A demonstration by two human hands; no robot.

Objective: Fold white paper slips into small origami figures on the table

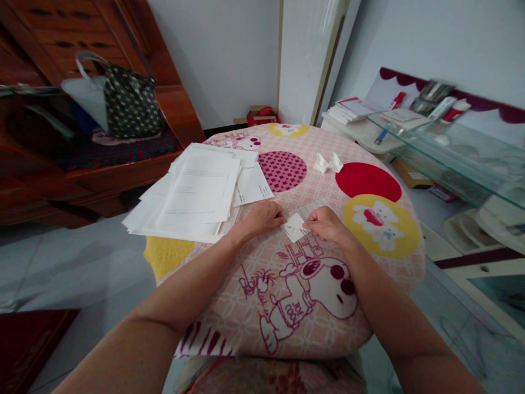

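A small folded paper square (295, 227) lies flat on the tablecloth with a corner pointing toward me. At its left corner, my left hand (266, 215) is closed, the fingertips pinching the paper's edge. My right hand (326, 223) pinches the opposite corner between thumb and fingers. Crease lines cross the middle of the square, and bits of print show along its lower sides. Farther back on the table stands a folded white paper figure (328, 163) with pointed parts.
A loose stack of printed sheets (197, 191) covers the table's left side. The round table wears a patterned cloth (246, 323). To the right is a glass-topped stand (459, 153) with papers; a wooden bench (123, 175) with a bag (130, 104) stands at left.
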